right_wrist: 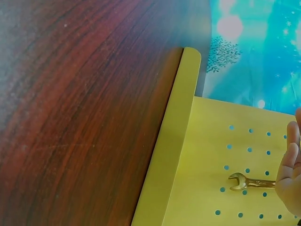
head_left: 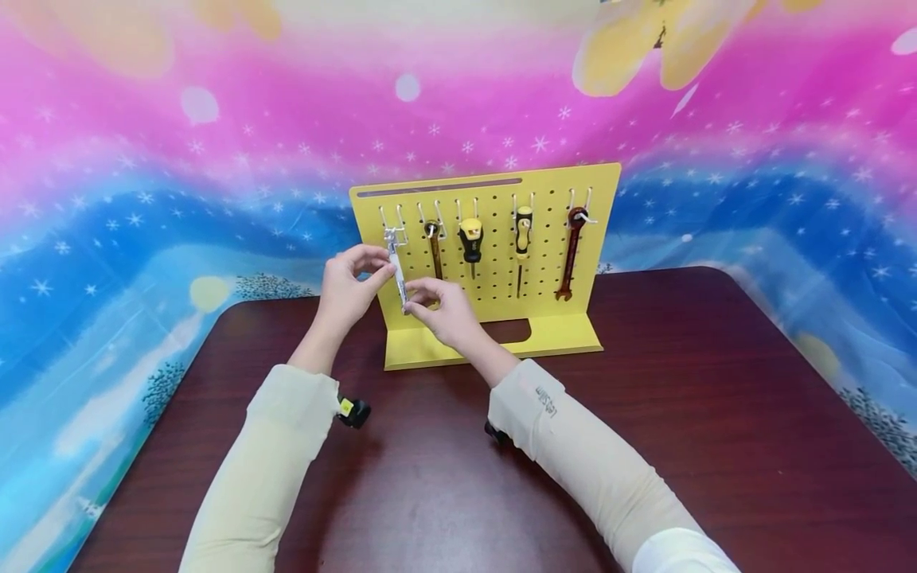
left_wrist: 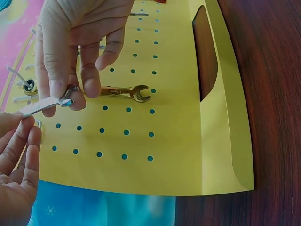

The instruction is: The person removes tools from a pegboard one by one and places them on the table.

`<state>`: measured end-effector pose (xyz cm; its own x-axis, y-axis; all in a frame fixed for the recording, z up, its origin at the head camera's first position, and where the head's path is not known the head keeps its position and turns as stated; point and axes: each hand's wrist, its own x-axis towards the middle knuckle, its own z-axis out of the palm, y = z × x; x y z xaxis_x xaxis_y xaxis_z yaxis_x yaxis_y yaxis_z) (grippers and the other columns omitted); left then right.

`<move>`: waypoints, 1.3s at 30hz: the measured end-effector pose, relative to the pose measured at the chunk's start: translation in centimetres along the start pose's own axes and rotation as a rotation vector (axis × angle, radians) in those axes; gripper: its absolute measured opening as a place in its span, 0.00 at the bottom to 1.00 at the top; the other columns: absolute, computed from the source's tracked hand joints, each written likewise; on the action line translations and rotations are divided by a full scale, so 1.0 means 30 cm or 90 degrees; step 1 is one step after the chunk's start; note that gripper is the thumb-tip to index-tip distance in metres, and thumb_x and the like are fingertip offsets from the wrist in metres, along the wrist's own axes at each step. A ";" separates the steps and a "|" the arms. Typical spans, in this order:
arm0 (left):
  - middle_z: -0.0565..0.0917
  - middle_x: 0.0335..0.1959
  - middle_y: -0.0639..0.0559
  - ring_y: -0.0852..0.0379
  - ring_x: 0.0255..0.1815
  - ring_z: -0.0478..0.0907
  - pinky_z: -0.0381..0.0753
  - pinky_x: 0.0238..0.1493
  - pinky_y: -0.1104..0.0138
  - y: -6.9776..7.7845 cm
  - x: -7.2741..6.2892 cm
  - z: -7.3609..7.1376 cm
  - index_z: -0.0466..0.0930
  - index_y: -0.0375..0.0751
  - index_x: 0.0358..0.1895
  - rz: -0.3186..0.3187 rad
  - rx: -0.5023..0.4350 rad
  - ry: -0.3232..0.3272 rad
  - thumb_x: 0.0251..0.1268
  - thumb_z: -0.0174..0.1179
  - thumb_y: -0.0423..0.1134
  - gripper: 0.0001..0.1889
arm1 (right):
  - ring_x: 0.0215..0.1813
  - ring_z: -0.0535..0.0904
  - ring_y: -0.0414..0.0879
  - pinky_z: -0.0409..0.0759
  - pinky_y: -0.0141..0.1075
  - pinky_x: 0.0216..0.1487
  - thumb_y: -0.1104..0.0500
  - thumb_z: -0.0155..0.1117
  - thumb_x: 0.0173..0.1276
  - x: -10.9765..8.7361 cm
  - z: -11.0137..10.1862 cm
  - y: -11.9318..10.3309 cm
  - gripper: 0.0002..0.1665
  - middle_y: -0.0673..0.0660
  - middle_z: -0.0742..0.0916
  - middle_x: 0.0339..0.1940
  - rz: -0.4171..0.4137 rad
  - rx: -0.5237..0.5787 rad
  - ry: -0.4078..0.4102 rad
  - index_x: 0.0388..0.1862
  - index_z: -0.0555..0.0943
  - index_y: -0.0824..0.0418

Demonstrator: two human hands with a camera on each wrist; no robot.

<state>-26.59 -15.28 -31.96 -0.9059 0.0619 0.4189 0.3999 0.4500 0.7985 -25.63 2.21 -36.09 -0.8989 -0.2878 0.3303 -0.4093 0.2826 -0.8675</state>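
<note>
A silver open-ended wrench (head_left: 396, 274) stands nearly upright, slightly tilted, in front of the pegboard's leftmost hook (head_left: 401, 232). My left hand (head_left: 349, 282) pinches its upper part between thumb and fingers. With thumb and fingertips my right hand (head_left: 444, 310) pinches the lower end. In the left wrist view both hands hold the silver wrench (left_wrist: 42, 106), the right hand covering part of its open jaw. Whether the upper end is on the hook, I cannot tell. Behind the right hand hangs a gold wrench (left_wrist: 123, 92). The right wrist view catches only part of the right hand (right_wrist: 289, 186).
The yellow pegboard (head_left: 494, 302) stands on a dark red wooden table (head_left: 680, 382). Farther right on it hang a yellow-black screwdriver (head_left: 471, 239), another screwdriver (head_left: 524, 235) and a reddish-brown wrench (head_left: 571, 255). A patterned cloth backdrop (head_left: 286, 143) surrounds the table.
</note>
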 end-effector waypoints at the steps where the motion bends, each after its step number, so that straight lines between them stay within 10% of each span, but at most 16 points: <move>1: 0.88 0.40 0.38 0.50 0.44 0.81 0.78 0.54 0.55 0.002 -0.003 -0.001 0.83 0.37 0.48 0.001 -0.003 -0.001 0.67 0.65 0.40 0.12 | 0.41 0.85 0.50 0.81 0.35 0.44 0.64 0.67 0.68 -0.003 0.000 -0.002 0.16 0.60 0.91 0.36 -0.001 0.000 -0.001 0.54 0.83 0.64; 14: 0.88 0.40 0.38 0.68 0.40 0.81 0.80 0.49 0.66 0.032 -0.030 -0.025 0.84 0.37 0.48 0.009 -0.033 -0.010 0.66 0.66 0.41 0.13 | 0.39 0.85 0.49 0.82 0.31 0.39 0.64 0.67 0.68 -0.029 -0.006 -0.026 0.15 0.60 0.91 0.36 -0.036 0.008 -0.005 0.54 0.83 0.64; 39: 0.88 0.34 0.49 0.70 0.35 0.82 0.81 0.43 0.76 0.053 -0.104 -0.043 0.83 0.37 0.46 0.000 -0.008 -0.067 0.65 0.67 0.39 0.11 | 0.42 0.87 0.47 0.81 0.47 0.54 0.66 0.67 0.67 -0.112 -0.020 -0.058 0.13 0.59 0.91 0.35 -0.020 0.005 -0.066 0.50 0.82 0.64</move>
<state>-22.95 -15.90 -31.43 -0.9151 0.1550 0.3723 0.4014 0.4385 0.8041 -21.98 3.22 -35.47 -0.8644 -0.3902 0.3171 -0.4354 0.2654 -0.8602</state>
